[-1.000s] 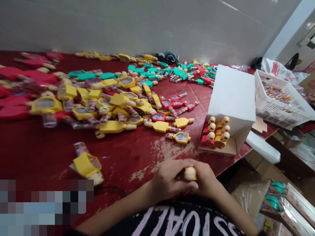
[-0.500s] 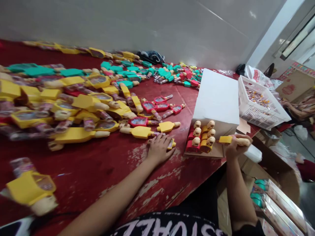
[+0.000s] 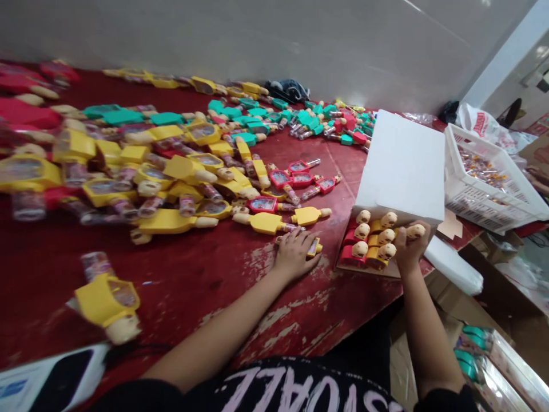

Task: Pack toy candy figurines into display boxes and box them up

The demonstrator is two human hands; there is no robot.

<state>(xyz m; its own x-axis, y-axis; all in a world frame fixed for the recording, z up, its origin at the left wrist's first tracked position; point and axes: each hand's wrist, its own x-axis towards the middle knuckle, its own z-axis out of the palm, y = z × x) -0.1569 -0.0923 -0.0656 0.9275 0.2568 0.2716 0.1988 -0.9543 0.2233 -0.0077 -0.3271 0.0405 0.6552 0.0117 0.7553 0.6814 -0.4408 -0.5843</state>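
Observation:
My left hand (image 3: 295,254) lies over a small yellow toy (image 3: 315,247) on the red table, its fingers partly hiding the toy. At the open front of a white box (image 3: 401,163), my right hand (image 3: 409,249) grips a bear-headed toy (image 3: 415,231) near the box's right side. Several red toys (image 3: 355,252) stand in a column at the left inside the box. Beside them is a column of yellow toys (image 3: 380,254), all with pale bear heads facing out.
Yellow, green and red toys (image 3: 184,171) are heaped over the table (image 3: 180,297). One yellow toy (image 3: 105,297) lies apart at front left, near a phone (image 3: 64,377). A white crate (image 3: 493,177) holds small packets. Cardboard boxes (image 3: 506,297) stand below right.
My right hand has brought its toy from beside the box into the box's open front at the right. My left hand stays on its toy. The view has shifted left.

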